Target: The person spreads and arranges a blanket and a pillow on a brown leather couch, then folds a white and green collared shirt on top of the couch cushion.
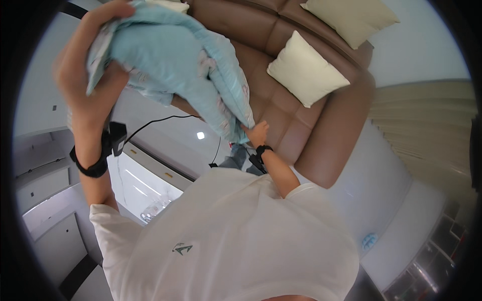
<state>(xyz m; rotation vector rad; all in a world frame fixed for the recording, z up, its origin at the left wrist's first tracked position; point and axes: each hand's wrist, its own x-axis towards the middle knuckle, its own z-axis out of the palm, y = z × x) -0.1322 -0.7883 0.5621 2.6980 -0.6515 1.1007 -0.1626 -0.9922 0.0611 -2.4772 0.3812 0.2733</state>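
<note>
A folded light blue quilt (pixel 162 56) with a pale floral pattern is held up in front of me, spanning both hands. My left hand (pixel 88 71) is raised high at the left, its fingers over the quilt's edge and its thumb beneath; it looks slightly blurred. Lower and nearer my body, my right hand (pixel 258 132) pinches the quilt's other end by a corner. Each wrist wears a black strap with a small device. Behind the quilt, a brown leather sofa (pixel 331 124) is partly hidden.
A cream cushion (pixel 305 71) lies on the sofa seat and another cushion (pixel 354 20) leans at the backrest. A black cable (pixel 162 119) runs from my left wrist. A white drawer unit (pixel 150 180) bears clear glassware (pixel 152 210). Right are a beige curtain (pixel 421 128) and a blue object (pixel 369 240) on the floor.
</note>
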